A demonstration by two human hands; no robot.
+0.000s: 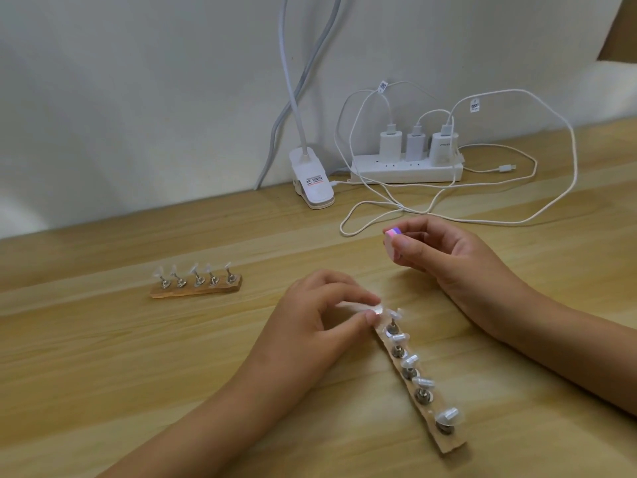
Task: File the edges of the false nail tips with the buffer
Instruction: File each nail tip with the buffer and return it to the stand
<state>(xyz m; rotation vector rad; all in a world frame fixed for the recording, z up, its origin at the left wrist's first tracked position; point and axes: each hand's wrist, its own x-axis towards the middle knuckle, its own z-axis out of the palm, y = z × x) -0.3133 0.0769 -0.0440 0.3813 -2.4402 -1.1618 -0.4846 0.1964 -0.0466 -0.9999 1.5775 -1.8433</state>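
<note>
1. The wooden strip (448, 445) runs toward the viewer from the left hand (320, 319), steadied only at its far end. A hard stroke could swing it across the tabletop (103, 374).
2. Four nail tips (446, 416) nearer than those fingers (370, 317) stand on thin stems (421, 395). A forearm passing over could knock them askew.
3. The left thumb and forefinger pinch the end nail tip (378, 309), which is blurred here. Squeezing too tightly may bend it or pull it off, and the fingertips seem to cover part of the edge to be filed.
4. Beyond and to the right of them, the right hand (448, 260) pinches the small buffer (392, 236) between thumb and curled fingers, well apart from the tip. So short a block could slip out or rub skin.
5. Just beyond the right fingers, a cable (348, 225) loop could snag.
6. The second strip (196, 291) waits far left of both hands. Reaching for it could drag an arm over the near one.
</note>
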